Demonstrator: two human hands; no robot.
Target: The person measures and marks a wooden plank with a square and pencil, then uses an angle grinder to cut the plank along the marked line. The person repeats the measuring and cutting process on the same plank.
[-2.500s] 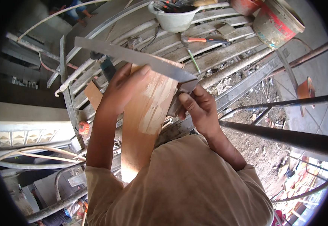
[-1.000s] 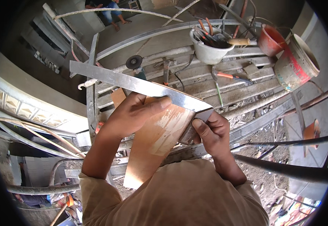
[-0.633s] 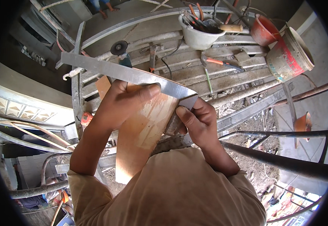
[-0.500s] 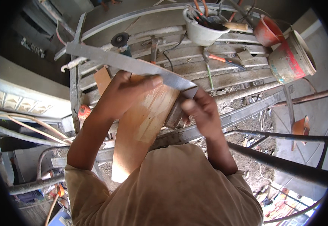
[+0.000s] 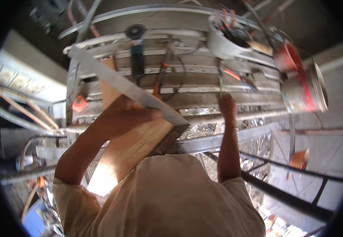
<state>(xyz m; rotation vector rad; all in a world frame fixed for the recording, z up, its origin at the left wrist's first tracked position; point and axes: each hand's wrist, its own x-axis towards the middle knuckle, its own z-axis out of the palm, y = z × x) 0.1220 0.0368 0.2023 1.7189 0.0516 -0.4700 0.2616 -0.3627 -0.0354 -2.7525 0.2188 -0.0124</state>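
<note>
Across the far end of the board [image 5: 126, 148], the left hand [image 5: 128, 112] curls its fingers over board and metal square [image 5: 114, 76] together. Right of the board, the right hand [image 5: 227, 105] meets a green pencil [image 5: 220, 86], its grip too blurred for me to tell. Beyond the board lies a grinder [image 5: 137, 59]. The board looks light, stiff, best held by its edges; the smooth metal square may slip.

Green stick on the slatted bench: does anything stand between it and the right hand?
Nothing visible does. The right hand is at the near end of the green stick; blur hides whether it grips it. The orange-handled tool lies beyond and to the right, not between them.
</note>
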